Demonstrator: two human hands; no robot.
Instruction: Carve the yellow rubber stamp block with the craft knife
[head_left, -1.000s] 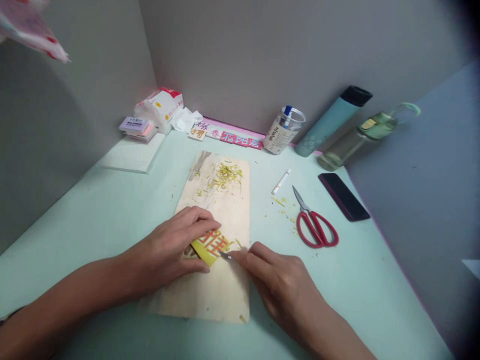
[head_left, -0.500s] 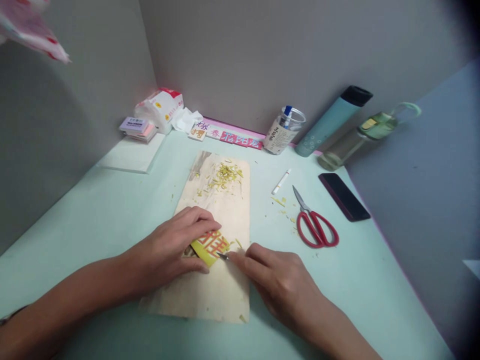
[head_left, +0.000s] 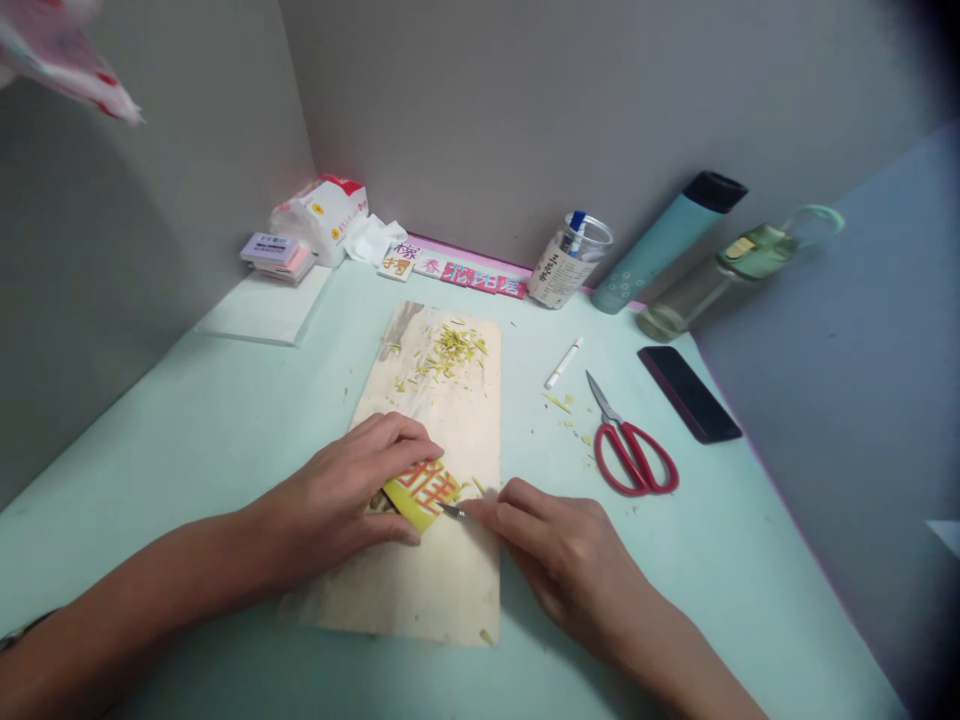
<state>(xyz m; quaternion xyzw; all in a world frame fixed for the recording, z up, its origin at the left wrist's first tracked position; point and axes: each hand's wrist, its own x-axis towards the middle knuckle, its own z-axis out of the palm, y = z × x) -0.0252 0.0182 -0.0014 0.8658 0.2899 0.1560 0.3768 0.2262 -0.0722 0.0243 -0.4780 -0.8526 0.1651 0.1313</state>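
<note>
A yellow rubber stamp block [head_left: 413,511] with red character strokes lies on a pale wooden board [head_left: 450,600]. My left hand [head_left: 358,490] grips the block from its left side, thumb at the near edge and fingers over the far edge, hiding part of it. My right hand [head_left: 551,540] is closed around a carving knife [head_left: 452,510]; only its metal tip shows, touching the block's right part beside the red strokes. The handle is hidden in my fingers. A few yellow shavings lie by the block's right corner, and a pile of shavings [head_left: 456,346] sits on the board's far end.
To the right are red-handled scissors [head_left: 634,455], a white stick [head_left: 563,364] and a phone [head_left: 688,394]. Behind stand a clear jar [head_left: 559,270], a teal flask [head_left: 656,250] and a green-lidded bottle [head_left: 720,280]. Tissues [head_left: 324,215] and stacked blocks [head_left: 276,257] sit back left.
The knife tip and my right hand have shifted very slightly right. My left hand and the stamp block stay nearly the same.
</note>
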